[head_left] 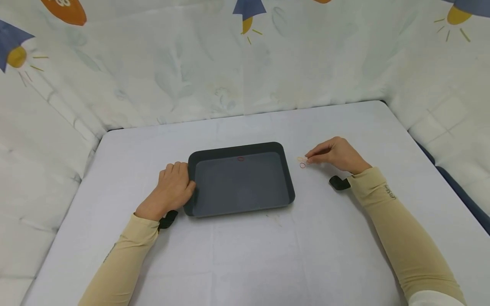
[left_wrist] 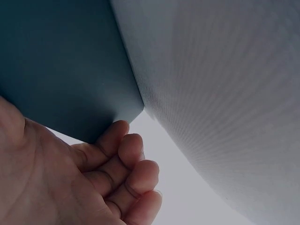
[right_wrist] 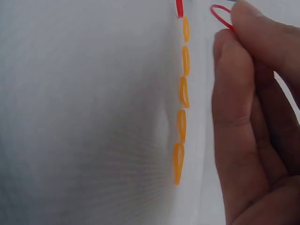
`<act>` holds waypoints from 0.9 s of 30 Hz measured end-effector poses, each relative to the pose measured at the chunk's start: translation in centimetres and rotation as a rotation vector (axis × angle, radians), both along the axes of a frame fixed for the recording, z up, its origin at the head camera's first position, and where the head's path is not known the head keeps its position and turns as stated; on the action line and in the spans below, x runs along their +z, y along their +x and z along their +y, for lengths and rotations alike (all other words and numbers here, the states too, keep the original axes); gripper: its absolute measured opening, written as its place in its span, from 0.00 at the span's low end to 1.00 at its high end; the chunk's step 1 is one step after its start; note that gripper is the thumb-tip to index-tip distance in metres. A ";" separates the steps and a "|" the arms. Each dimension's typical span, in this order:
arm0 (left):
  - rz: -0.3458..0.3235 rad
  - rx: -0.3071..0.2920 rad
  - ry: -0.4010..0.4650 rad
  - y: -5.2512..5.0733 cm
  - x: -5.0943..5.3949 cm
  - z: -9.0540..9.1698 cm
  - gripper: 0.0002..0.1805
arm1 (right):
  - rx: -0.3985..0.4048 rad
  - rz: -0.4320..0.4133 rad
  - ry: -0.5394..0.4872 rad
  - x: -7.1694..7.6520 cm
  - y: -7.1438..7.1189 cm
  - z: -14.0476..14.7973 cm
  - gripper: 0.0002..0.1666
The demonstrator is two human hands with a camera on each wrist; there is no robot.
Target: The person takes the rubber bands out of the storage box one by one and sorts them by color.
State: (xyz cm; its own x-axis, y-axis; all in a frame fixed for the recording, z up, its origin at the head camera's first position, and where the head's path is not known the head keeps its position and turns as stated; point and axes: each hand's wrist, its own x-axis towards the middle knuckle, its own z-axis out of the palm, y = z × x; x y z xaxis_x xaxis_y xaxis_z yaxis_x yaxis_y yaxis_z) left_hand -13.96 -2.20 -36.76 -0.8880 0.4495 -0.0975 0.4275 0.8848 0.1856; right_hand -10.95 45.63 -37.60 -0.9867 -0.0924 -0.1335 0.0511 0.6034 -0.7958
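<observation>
A dark grey rectangular tray (head_left: 241, 182) lies on the white-covered table, with a small red rubber band (head_left: 240, 159) near its far inner wall. My left hand (head_left: 173, 187) grips the tray's left side, thumb over the rim and curled fingers (left_wrist: 133, 164) against the outer wall. Just right of the tray, my right hand (head_left: 338, 155) pinches a small red rubber band (right_wrist: 221, 19) between thumb and index finger. Several orange rubber bands (right_wrist: 176, 164) lie in a line beside that hand in the right wrist view, with another red band (right_wrist: 179, 8) at the line's far end.
The white tablecloth (head_left: 252, 255) stretches around the tray. Behind the table hangs a pale patterned curtain (head_left: 199, 72), which also runs along both sides. A black wrist-camera mount (head_left: 339, 183) sits under the right wrist, and a similar mount (head_left: 167, 219) is at the left wrist.
</observation>
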 end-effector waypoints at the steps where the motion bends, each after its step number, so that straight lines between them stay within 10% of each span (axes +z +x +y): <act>1: 0.000 0.000 0.001 0.0 0.0 0.0 0.20 | 0.008 -0.004 0.011 0.0 0.0 0.0 0.11; 27: -0.002 -0.002 0.002 -0.1 0.0 0.0 0.20 | 0.072 -0.008 0.168 -0.6 -0.3 -0.1 0.10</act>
